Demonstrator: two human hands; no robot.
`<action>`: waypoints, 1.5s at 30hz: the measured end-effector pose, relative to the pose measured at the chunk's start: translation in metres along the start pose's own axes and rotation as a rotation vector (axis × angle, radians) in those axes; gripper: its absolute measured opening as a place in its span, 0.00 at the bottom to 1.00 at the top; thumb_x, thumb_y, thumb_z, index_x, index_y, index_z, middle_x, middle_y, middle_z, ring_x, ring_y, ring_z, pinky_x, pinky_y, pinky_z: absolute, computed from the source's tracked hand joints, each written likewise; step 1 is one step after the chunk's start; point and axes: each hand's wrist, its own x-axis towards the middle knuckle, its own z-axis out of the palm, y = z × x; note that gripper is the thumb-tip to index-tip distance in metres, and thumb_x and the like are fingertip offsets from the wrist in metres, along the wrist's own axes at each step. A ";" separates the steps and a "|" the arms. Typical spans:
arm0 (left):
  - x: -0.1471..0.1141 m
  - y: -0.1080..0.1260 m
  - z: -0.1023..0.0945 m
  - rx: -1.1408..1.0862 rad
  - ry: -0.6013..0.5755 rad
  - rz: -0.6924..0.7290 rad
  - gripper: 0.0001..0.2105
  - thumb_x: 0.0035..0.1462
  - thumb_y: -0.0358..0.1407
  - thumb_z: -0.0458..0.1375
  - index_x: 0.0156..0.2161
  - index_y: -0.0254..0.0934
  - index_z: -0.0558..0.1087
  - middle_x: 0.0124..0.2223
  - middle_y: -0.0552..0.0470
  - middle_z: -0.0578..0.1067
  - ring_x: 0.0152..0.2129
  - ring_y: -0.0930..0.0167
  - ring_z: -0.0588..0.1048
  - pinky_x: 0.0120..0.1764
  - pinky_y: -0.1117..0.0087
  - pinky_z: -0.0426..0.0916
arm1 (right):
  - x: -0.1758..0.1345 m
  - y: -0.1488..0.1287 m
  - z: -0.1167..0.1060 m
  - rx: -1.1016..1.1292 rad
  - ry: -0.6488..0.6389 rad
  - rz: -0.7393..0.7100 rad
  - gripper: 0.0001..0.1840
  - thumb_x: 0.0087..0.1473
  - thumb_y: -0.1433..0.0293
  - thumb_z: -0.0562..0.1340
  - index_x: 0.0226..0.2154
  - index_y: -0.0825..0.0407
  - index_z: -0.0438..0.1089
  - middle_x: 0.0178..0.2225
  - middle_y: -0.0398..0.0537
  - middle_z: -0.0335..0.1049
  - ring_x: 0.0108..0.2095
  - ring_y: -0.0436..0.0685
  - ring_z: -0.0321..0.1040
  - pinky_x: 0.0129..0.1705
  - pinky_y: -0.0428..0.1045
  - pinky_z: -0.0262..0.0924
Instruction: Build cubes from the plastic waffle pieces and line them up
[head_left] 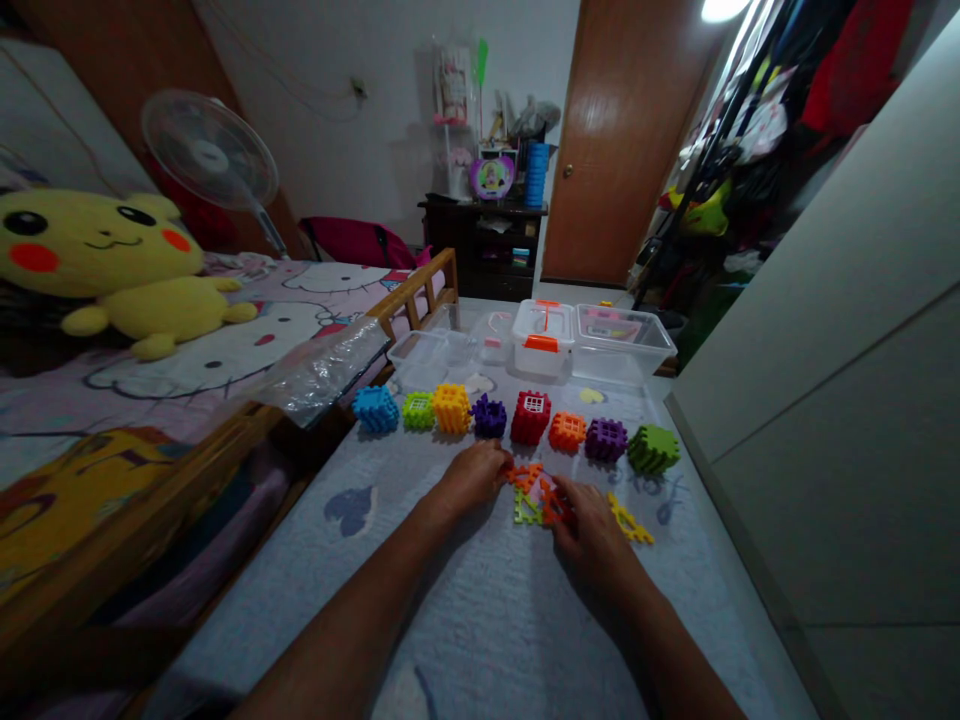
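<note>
My left hand [474, 476] has its fingers closed at the left end of a flat orange building piece [529, 474] with notched edges. Across from it, my right hand [596, 520] grips a red-orange building piece [553, 505] between thumb and fingers. A lime-green notched piece [526, 509] lies on the cloth just below the orange one, touching or very near both held pieces. Something pink [539, 489] shows in the gap between them. To the right of my right hand rests a flat yellow piece [630, 520]. My fingertips partly cover the pieces.
Behind my hands stands a row of assembled block shapes, including a blue one [376, 409], a red one [531, 418] and a green one [653, 450]. Farther back are clear plastic boxes [622, 338] and a lidded box with orange latches [543, 358]. A wooden bed rail [416, 290] borders the left.
</note>
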 end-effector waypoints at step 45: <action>-0.063 0.007 0.003 -0.188 0.058 0.136 0.08 0.59 0.35 0.59 0.41 0.39 0.79 0.37 0.49 0.76 0.37 0.68 0.73 0.40 0.71 0.66 | 0.005 0.007 -0.002 0.185 0.240 0.011 0.26 0.44 0.80 0.51 0.47 0.52 0.68 0.47 0.53 0.69 0.49 0.60 0.65 0.54 0.59 0.60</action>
